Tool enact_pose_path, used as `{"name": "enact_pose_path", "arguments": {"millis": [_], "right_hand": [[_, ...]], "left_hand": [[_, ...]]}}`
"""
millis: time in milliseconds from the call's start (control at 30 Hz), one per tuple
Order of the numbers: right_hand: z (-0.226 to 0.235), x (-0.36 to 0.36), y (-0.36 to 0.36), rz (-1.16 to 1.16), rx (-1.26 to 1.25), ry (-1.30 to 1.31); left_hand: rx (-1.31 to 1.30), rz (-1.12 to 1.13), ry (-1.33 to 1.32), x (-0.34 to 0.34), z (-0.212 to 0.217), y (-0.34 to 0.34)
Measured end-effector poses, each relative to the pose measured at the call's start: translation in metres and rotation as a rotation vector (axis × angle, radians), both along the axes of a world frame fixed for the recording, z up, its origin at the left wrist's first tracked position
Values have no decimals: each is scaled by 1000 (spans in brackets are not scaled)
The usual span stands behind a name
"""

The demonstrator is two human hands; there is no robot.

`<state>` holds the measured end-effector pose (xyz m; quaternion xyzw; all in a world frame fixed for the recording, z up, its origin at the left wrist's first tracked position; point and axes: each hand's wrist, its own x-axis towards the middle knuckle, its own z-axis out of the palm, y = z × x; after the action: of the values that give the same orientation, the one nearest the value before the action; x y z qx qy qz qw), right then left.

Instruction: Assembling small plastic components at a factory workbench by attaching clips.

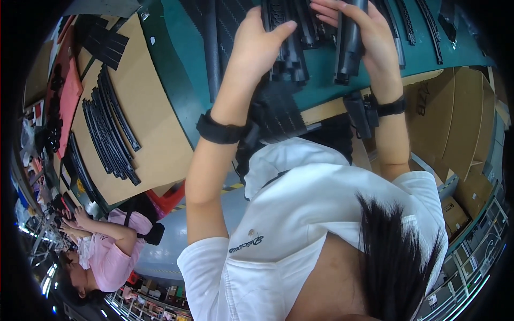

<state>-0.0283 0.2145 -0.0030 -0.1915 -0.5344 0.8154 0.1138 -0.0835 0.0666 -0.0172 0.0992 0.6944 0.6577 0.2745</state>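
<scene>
At the top of the head view, my left hand (261,43) is closed around long black plastic strips (292,64), its thumb lying across them. Some of its fingers are hidden behind the parts. My right hand (379,45) grips a thicker, smooth black plastic piece (348,53), with its fingertips reaching over the piece's left side. Both pieces are above the green tabletop (326,88), side by side and close to each other. More dark strips lie between and beyond the hands, partly cut off by the frame's upper edge. Black straps (219,130) circle both wrists.
Left of me, cardboard (155,107) carries a row of ribbed black strips (110,136). Several thin strips (428,29) lie on the table at the far right. A large open cardboard box (444,117) stands on my right. A co-worker in pink (118,235) works at lower left.
</scene>
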Motion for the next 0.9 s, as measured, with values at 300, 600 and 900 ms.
{"name": "enact_pose_path", "arguments": {"millis": [300,600,900], "right_hand": [[12,8,-13,-9,-378,110],[6,17,-33,213,-19,-27],[-10,23,-42,208,134,51]], "left_hand": [[123,-287,338,57,20,-7],[286,-284,-317,64,35,-26],[385,-172,-467,59,13,-35]]}}
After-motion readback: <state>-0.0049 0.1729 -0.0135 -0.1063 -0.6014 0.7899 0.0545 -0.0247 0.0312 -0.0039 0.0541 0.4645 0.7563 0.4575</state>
